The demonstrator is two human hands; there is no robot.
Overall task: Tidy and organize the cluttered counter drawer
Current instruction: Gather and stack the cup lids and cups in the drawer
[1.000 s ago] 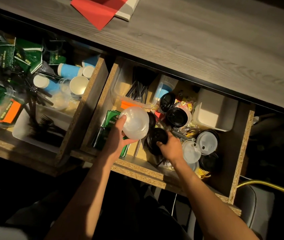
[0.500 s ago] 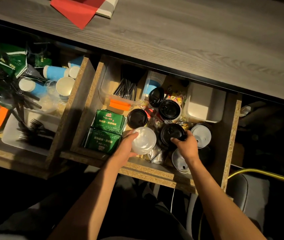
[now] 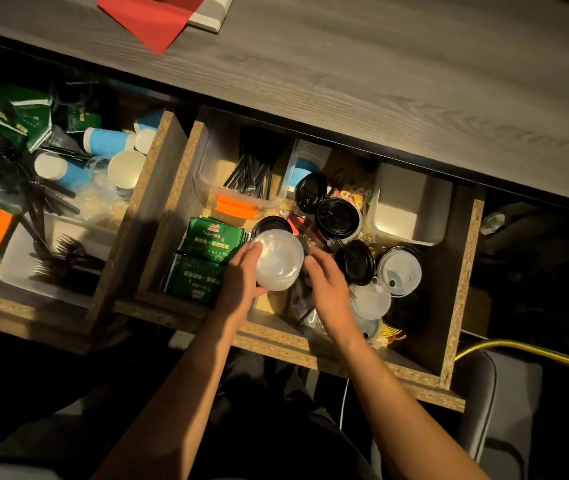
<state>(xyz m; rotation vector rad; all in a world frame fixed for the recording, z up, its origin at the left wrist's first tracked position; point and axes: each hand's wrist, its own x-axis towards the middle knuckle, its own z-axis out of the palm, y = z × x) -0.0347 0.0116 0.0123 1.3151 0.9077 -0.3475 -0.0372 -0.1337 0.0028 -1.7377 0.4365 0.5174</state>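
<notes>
Having let go the black lid (image 3: 359, 262), the right hand (image 3: 328, 292), grip loose, nears the clear lids (image 3: 277, 259) the left hand (image 3: 241, 289) holds.

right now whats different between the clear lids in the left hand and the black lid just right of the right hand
The clear lids are see-through and pale; the black lid is opaque and dark. The clear lids are held up by the left hand, while the black lid lies among the clutter in the drawer, touched by neither hand. The clear ones look stacked; the black one looks single. Both are round cup lids.

1 head-worn camera looks steeply down, close over the open drawer (image 3: 463, 289).
</notes>
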